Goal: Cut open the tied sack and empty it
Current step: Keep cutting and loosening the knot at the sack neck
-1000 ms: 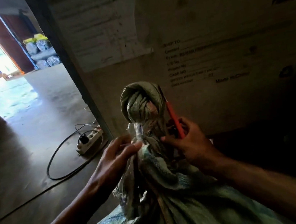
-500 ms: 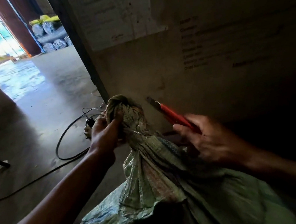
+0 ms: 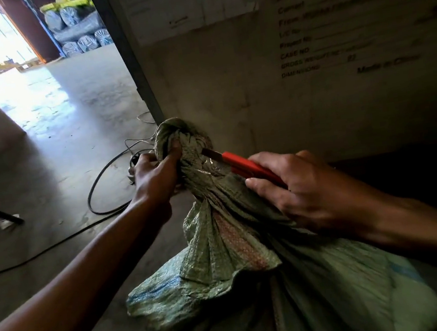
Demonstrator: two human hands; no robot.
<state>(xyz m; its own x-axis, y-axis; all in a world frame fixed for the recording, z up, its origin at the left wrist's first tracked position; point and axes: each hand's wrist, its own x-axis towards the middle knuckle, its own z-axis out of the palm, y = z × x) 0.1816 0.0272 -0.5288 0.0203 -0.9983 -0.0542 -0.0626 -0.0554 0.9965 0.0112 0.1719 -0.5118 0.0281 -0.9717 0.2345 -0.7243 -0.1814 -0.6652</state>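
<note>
A pale green woven sack (image 3: 270, 292) stands on the floor in front of me, its neck twisted and tied into a knot (image 3: 180, 139) at the top. My left hand (image 3: 155, 176) grips the knotted top from the left, thumb pressed into the fabric. My right hand (image 3: 301, 193) holds a red utility knife (image 3: 242, 163), and its blade tip touches the right side of the sack's neck just below the knot. A bit of shiny clear tape or string shows at the neck under the blade.
A large wooden crate (image 3: 296, 71) with printed shipping text stands right behind the sack. A black cable (image 3: 96, 198) and a power strip lie on the concrete floor to the left. Wrapped rolls (image 3: 78, 36) are stacked at the far doorway.
My left hand climbed from the sack's neck to the knot and pulled it left. My right hand brought the knife down, so the blade now touches the neck below the knot.
</note>
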